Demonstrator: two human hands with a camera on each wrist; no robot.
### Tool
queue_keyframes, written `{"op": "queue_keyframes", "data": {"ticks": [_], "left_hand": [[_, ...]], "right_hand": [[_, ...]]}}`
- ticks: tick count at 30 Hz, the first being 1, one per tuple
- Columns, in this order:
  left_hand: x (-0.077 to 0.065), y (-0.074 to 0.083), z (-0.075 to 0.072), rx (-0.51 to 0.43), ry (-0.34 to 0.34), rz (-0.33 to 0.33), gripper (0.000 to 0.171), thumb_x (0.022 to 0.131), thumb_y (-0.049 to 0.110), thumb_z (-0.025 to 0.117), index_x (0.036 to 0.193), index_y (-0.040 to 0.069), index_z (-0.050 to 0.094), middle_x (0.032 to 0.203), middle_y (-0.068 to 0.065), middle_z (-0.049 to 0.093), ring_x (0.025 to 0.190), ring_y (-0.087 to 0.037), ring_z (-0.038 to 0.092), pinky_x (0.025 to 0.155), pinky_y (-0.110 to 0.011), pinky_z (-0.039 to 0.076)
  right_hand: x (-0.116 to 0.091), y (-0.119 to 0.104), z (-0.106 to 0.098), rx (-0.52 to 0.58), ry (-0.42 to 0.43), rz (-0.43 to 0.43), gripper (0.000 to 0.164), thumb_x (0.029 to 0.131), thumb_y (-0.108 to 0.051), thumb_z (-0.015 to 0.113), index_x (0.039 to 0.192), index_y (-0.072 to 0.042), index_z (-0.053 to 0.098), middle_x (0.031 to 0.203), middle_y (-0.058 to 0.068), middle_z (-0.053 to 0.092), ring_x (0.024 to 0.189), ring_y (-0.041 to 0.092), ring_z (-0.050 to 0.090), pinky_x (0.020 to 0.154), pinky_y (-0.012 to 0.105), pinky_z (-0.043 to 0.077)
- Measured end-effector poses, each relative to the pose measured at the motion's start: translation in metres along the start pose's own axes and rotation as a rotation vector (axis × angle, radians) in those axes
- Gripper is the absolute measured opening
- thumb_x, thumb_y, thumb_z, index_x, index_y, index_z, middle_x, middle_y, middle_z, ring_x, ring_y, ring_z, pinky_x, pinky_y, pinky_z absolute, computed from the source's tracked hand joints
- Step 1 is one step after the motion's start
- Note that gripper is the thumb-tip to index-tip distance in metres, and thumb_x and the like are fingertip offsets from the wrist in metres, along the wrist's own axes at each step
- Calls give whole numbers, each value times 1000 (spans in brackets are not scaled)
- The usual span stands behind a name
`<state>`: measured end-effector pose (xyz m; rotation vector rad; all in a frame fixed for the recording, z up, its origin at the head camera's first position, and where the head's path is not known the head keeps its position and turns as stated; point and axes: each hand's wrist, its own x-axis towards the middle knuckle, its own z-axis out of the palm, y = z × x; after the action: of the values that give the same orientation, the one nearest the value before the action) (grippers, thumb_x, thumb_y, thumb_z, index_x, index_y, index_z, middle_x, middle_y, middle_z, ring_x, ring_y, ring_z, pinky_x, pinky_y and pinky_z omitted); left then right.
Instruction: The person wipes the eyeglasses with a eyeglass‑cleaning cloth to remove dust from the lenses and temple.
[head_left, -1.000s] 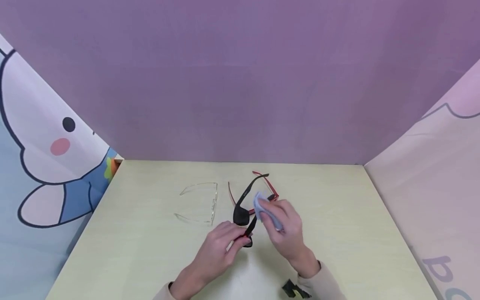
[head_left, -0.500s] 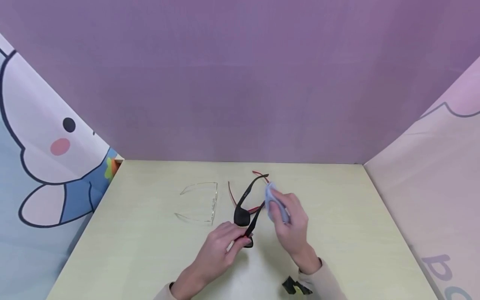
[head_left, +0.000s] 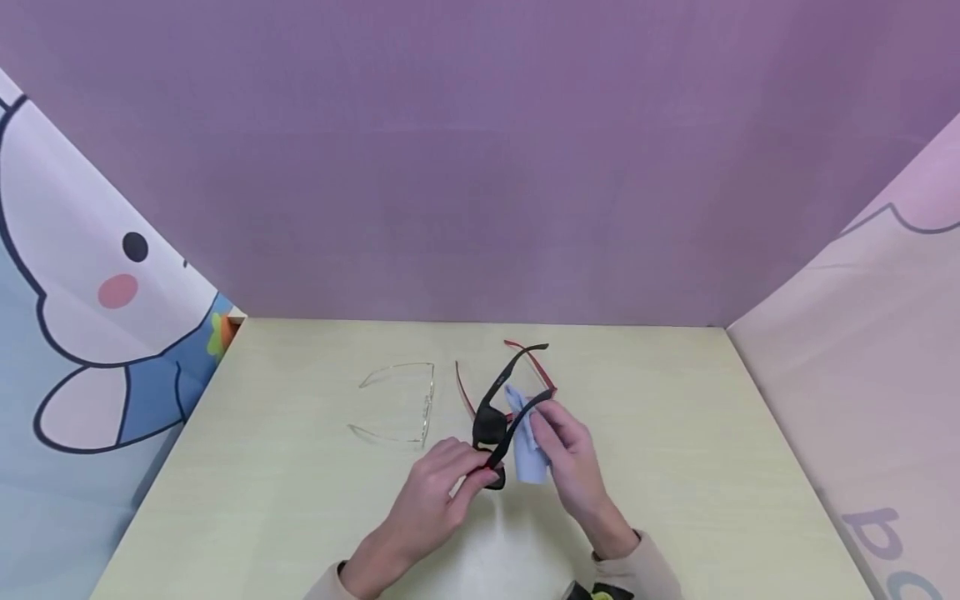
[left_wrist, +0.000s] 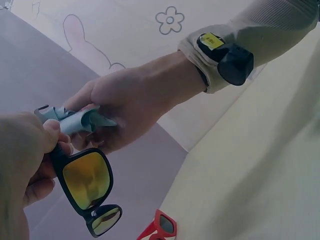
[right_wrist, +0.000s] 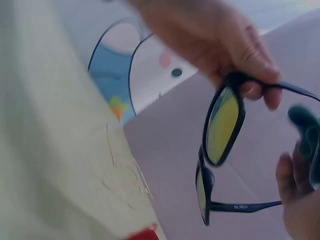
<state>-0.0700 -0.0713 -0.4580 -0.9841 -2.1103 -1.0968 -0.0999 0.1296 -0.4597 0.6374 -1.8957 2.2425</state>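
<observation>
A pair of black sunglasses [head_left: 491, 425] with mirrored yellow lenses is held up over the table, temples unfolded. My left hand [head_left: 442, 492] pinches them at the hinge of the near temple between thumb and fingers, as the left wrist view also shows. A light blue cloth [head_left: 531, 467] is pinched in my right hand [head_left: 572, 458], close beside that same temple. Part of the cloth hangs below the fingers in the head view. In the right wrist view, the mirrored lens [right_wrist: 223, 125] faces the camera, and the cloth [right_wrist: 314, 145] is partly cut off at the edge.
Behind the sunglasses, red-framed glasses [head_left: 544, 373] lie on the table [head_left: 675, 433], partly covered by them. Thin gold-rimmed glasses [head_left: 429, 407] lie to their left with temples spread. A purple panel [head_left: 480, 167] stands at the back, with printed cloth walls at both sides.
My right hand slid the bunched cloth out along the near temple, then came back left; the cloth now hangs looser. The sunglasses have turned slightly, while my left hand keeps its grip.
</observation>
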Motion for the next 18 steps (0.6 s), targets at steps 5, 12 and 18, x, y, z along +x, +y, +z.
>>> {"op": "queue_keyframes", "data": {"ticks": [5,12,18], "left_hand": [[0,0,-1,-6,-7,-24,7,98,16,71,99,11,75,89,6,73,79,-9,61,73,-17,49],[0,-1,0,-5,1,-16,7,98,15,70,99,11,76,88,6,73,78,-10,61,73,-18,50],[1,-1,-1,-5,9,-5,5,97,13,72,99,10,75,89,5,73,78,-11,62,73,-18,50]], "right_hand": [[-3,-4,2,250,-193,176,39,110,-7,40,120,-30,71,104,-11,66,91,2,61,74,17,53],[3,-6,-7,492,-245,148,36,111,-10,34,123,-18,68,99,-7,70,83,6,64,72,17,50],[4,-6,-7,507,-213,124,36,111,-11,34,126,-15,66,97,-6,70,82,7,63,74,19,50]]}}
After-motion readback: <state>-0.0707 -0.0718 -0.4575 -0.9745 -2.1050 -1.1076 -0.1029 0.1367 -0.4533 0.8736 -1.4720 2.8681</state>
